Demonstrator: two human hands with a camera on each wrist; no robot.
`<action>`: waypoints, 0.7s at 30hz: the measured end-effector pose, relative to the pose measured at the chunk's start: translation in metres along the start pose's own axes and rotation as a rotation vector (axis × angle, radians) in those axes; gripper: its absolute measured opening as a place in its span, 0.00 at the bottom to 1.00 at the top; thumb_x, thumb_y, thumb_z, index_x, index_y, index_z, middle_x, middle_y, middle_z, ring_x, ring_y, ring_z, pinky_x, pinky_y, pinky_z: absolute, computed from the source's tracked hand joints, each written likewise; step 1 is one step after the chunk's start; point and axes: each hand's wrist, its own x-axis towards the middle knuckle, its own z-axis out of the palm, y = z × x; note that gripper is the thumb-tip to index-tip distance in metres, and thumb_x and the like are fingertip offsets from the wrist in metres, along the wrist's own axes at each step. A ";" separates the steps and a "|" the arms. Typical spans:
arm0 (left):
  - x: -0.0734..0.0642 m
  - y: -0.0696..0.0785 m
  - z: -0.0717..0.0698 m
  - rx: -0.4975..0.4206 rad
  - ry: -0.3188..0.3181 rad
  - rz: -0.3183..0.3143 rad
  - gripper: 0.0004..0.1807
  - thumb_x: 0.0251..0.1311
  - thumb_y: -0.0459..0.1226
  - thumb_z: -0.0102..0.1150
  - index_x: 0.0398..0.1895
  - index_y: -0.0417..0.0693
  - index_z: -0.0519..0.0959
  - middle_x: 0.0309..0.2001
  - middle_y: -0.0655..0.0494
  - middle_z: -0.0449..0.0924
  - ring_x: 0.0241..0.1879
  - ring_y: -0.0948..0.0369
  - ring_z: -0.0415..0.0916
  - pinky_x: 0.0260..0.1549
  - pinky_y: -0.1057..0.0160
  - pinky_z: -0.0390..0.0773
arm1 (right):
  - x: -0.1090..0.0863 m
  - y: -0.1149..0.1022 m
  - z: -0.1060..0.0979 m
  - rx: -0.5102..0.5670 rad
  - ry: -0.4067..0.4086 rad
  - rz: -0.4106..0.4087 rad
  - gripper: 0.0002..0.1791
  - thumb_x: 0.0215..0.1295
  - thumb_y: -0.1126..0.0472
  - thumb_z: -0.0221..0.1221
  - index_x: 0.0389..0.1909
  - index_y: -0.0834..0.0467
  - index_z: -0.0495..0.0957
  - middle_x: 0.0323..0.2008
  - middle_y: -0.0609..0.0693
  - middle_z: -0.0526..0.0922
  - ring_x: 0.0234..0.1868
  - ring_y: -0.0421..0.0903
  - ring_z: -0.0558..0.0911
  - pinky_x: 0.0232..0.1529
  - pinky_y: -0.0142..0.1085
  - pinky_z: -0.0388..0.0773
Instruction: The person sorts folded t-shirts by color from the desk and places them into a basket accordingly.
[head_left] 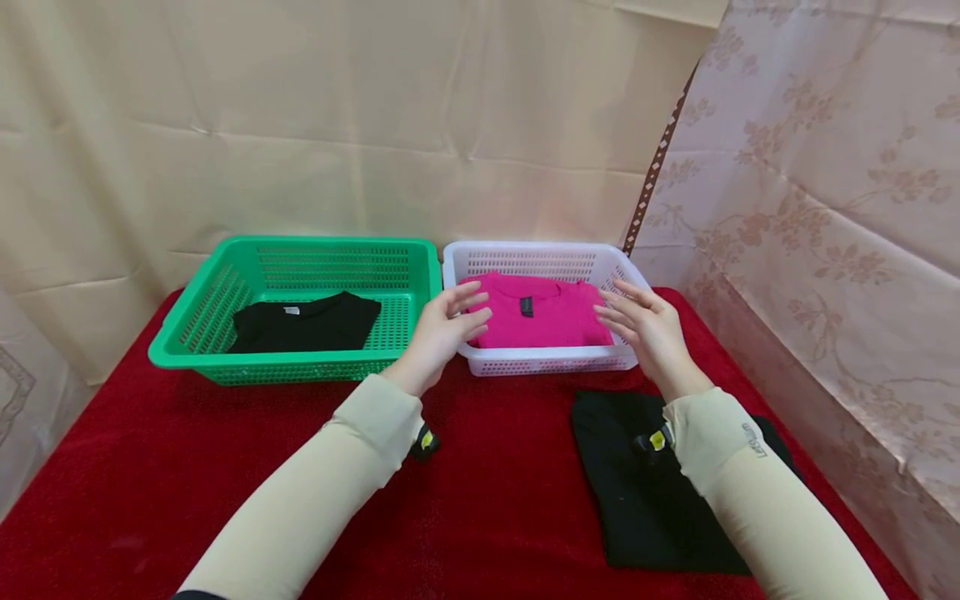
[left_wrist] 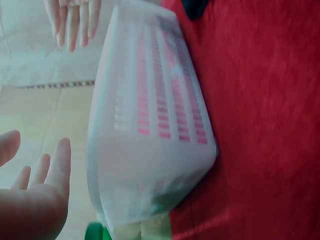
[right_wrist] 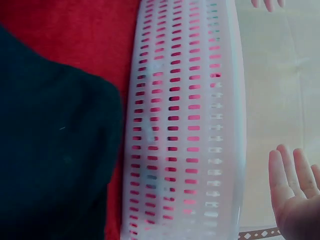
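Hovering at opposite ends of white basket (head_left: 551, 355) with left hand (head_left: 442, 329) and right hand (head_left: 651, 331), fingers loosely straight, palms facing, seemingly clear of pink shirt (head_left: 553, 323) lying inside; to left, green basket (head_left: 292, 361)

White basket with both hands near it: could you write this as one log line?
left hand: empty, near white basket | right hand: empty, near white basket | pink garment: in white basket | black garment: in green basket
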 end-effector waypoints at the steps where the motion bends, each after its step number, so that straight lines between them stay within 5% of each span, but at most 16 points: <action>1: -0.003 -0.001 0.001 -0.006 -0.006 0.002 0.29 0.69 0.34 0.57 0.72 0.46 0.65 0.67 0.47 0.72 0.62 0.48 0.76 0.60 0.55 0.77 | -0.003 0.001 -0.002 -0.001 -0.009 -0.002 0.25 0.71 0.57 0.58 0.66 0.58 0.68 0.45 0.41 0.86 0.41 0.41 0.89 0.50 0.30 0.81; 8: -0.023 -0.007 0.016 -0.029 -0.076 -0.025 0.29 0.67 0.34 0.60 0.70 0.48 0.66 0.65 0.45 0.73 0.60 0.46 0.77 0.57 0.52 0.79 | -0.023 0.005 -0.014 0.006 -0.041 -0.027 0.10 0.72 0.59 0.56 0.51 0.50 0.78 0.43 0.43 0.88 0.38 0.43 0.89 0.47 0.32 0.84; 21: -0.052 -0.024 0.046 -0.017 -0.194 -0.056 0.28 0.67 0.36 0.59 0.69 0.46 0.66 0.64 0.40 0.72 0.58 0.49 0.78 0.55 0.54 0.81 | -0.055 0.018 -0.054 -0.016 -0.048 -0.025 0.09 0.72 0.63 0.56 0.47 0.52 0.83 0.40 0.47 0.89 0.35 0.44 0.89 0.43 0.35 0.85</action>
